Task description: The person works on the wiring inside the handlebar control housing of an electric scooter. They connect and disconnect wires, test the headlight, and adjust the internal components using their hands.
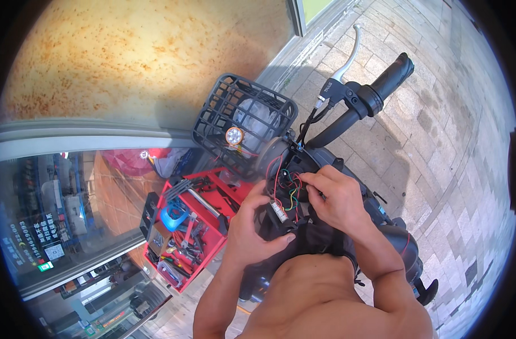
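Note:
The opened black front housing of an electric bike or scooter lies between my hands, with a tangle of thin red, green, yellow and black wires [292, 189] coming out of it. My right hand [334, 195] pinches a thin wire at the right side of this tangle between thumb and forefinger. Around the near left of the opening curves my left hand [249, 226], thumb and forefinger spread wide apart. A white multi-pin connector [279, 212] sits in the gap between them. Some of the left fingertips are hidden behind the housing.
The handlebar grip [391, 79] and silver brake lever [349, 53] rise at far right. Ahead, a black basket [244, 110] carries a round lamp [234, 135]. A red toolbox [218, 244] full of tools stands at left beside a glass front [128, 209]. Paving [439, 147] lies right.

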`<act>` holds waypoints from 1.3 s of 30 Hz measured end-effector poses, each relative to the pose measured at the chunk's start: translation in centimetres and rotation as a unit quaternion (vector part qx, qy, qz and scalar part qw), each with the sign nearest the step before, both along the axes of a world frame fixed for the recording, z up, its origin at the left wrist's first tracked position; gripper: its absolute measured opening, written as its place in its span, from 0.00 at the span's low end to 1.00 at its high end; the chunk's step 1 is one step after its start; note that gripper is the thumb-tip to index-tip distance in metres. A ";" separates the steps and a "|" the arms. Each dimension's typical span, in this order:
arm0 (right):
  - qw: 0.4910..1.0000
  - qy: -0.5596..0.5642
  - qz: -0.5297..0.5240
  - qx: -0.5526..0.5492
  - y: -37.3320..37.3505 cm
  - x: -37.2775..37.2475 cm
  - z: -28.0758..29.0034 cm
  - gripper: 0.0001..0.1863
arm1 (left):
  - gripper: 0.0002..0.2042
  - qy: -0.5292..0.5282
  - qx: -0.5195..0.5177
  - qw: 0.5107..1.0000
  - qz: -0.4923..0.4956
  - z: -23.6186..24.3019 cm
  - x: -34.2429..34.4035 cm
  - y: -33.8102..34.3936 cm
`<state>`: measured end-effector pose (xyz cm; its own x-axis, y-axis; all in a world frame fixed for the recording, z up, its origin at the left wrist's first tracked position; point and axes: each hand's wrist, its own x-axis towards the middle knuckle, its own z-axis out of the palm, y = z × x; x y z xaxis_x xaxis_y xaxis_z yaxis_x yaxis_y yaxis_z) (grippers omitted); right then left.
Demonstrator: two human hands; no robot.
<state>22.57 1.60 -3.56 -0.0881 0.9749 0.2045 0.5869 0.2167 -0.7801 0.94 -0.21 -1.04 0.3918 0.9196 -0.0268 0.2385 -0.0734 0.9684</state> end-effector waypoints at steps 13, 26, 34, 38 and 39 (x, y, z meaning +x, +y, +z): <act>1.000 0.001 -0.001 -0.012 0.2 0.2 -0.3 0.05 | 0.38 -0.006 0.004 1.000 -0.010 0.3 0.1 0.1; 0.999 0.032 0.018 -0.029 0.3 0.6 -0.4 0.05 | 0.37 0.000 0.018 1.000 -0.003 0.3 0.1 0.2; 0.999 0.034 0.023 -0.025 0.3 0.6 -0.3 0.05 | 0.38 0.024 -0.002 1.000 0.012 0.2 -0.1 0.0; 0.999 0.043 0.017 -0.020 0.2 0.6 -0.6 0.05 | 0.37 0.014 0.001 1.000 0.017 0.3 0.1 -0.1; 0.999 0.047 0.015 -0.018 0.2 0.5 -0.6 0.05 | 0.38 0.019 -0.006 1.000 0.016 0.3 0.0 -0.1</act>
<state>23.10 1.78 -4.13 -0.0994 0.9790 0.1779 0.5045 0.2037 -0.8390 0.93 -0.29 -0.78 0.3610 0.9311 -0.0524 0.2768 -0.0534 0.9594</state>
